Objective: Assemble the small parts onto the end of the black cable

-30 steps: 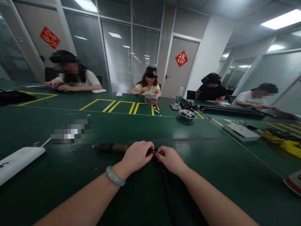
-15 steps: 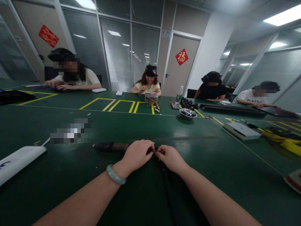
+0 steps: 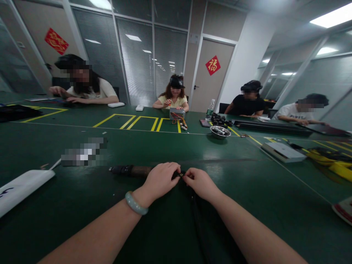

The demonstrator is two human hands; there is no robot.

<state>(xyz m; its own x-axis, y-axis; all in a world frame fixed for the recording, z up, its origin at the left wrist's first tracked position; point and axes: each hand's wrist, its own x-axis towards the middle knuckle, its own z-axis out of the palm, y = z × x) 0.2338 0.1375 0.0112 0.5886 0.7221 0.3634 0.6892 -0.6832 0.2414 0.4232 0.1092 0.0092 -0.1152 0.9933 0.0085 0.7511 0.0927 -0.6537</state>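
My left hand [image 3: 161, 179] lies curled over the right end of a long dark rod-like object [image 3: 132, 171] that rests on the green table [image 3: 247, 190]. A pale green bangle [image 3: 136, 203] circles that wrist. My right hand [image 3: 200, 182] pinches a small dark part [image 3: 180, 175] where the two hands meet; what it is I cannot make out. A black strap or cable [image 3: 196, 220] runs from there back toward me between my forearms.
A white flat object [image 3: 22, 187] lies at the left. A metal bowl [image 3: 220, 132], a grey flat box [image 3: 283, 151] and yellow pieces [image 3: 335, 167] sit to the right. Several other people sit along the far edge, one with a small box with coloured wires [image 3: 177, 116].
Both hands stay pinched together at the same spot; only the camera view shifts slightly.
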